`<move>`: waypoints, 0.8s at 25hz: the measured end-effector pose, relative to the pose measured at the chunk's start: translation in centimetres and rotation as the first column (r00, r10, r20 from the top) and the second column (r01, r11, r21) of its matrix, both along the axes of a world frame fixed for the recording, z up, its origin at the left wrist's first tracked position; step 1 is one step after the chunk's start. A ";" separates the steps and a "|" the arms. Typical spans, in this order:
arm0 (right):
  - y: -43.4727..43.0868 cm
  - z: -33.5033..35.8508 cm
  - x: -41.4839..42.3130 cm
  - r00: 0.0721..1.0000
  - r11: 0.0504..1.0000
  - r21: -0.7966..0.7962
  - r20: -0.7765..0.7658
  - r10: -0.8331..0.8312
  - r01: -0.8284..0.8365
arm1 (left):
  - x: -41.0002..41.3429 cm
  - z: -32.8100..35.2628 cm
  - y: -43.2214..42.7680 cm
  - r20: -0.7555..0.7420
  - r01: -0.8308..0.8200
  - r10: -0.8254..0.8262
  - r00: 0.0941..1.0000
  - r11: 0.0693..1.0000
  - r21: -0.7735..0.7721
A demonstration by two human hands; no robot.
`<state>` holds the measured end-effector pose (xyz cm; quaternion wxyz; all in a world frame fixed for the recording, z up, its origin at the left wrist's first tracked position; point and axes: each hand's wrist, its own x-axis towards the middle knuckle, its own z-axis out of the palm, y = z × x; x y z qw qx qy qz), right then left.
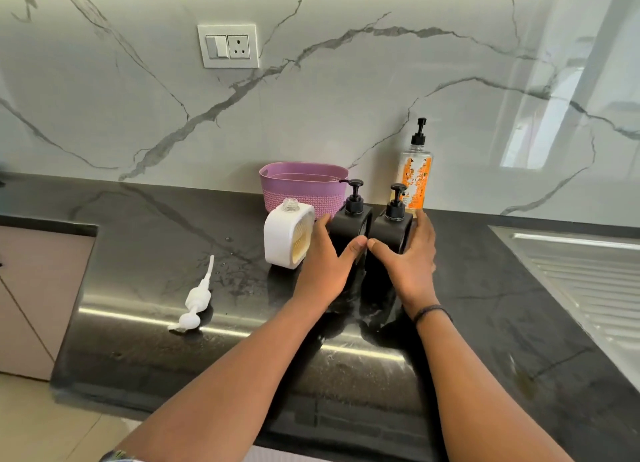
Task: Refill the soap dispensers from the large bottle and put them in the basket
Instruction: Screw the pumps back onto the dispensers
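L hand grips left black dispenser, R hand grips right black dispenser.
Both upright, side by side, mid desk; white dispenser uncapped just left, pump lying apart; basket & large bottle behind.

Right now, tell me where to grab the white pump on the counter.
Pinch the pump at its wide collar, from above, across its width. It lies flat with its thin tube pointing toward the wall and its head toward the counter edge; the tube would likely flex.
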<state>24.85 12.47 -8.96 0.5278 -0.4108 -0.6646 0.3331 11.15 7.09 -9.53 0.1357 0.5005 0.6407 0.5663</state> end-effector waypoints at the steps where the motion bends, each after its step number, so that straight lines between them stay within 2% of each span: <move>1: -0.8 0.1 -0.1 0.993 0.985 0.144 0.057 -0.099 0.090 | -0.2 0.3 -1.0 -0.056 -0.050 0.057 0.997 0.991 0.122; 2: -1.5 0.2 -0.2 0.988 0.941 0.315 0.054 -0.147 0.123 | -0.6 0.5 -1.9 -0.157 -0.125 0.171 0.973 0.956 0.264; 4: -3.0 0.3 -0.9 0.995 0.833 0.553 0.071 -0.072 0.021 | -2.4 0.8 -3.2 -0.306 -0.304 0.460 0.833 0.844 0.441; 6: -4.2 0.0 -1.7 0.970 0.805 0.566 0.240 0.044 -0.177 | -4.5 1.3 -3.6 -0.305 -0.506 0.600 0.740 0.794 0.336; 7: -4.6 0.0 -1.9 0.947 0.815 0.528 0.312 0.075 -0.239 | -5.2 1.4 -3.6 -0.306 -0.546 0.589 0.748 0.808 0.219; 9: -5.0 0.0 -2.1 0.916 0.843 0.457 0.390 0.096 -0.283 | -5.8 1.2 -3.9 -0.279 -0.492 0.487 0.828 0.869 0.056; 11: -5.2 0.1 -1.6 0.905 0.871 0.397 0.409 0.114 -0.289 | -5.5 1.2 -4.8 -0.195 -0.417 0.415 0.889 0.908 0.032; 15: -5.5 0.2 -0.9 0.911 0.925 0.265 0.378 0.161 -0.274 | -4.4 1.1 -8.3 -0.163 -0.419 0.417 0.894 0.908 0.023; 20: -6.0 0.1 -1.9 0.862 0.926 0.106 0.417 0.290 -0.363 | -4.9 0.4 -13.7 -0.333 -0.291 0.277 0.902 0.957 0.006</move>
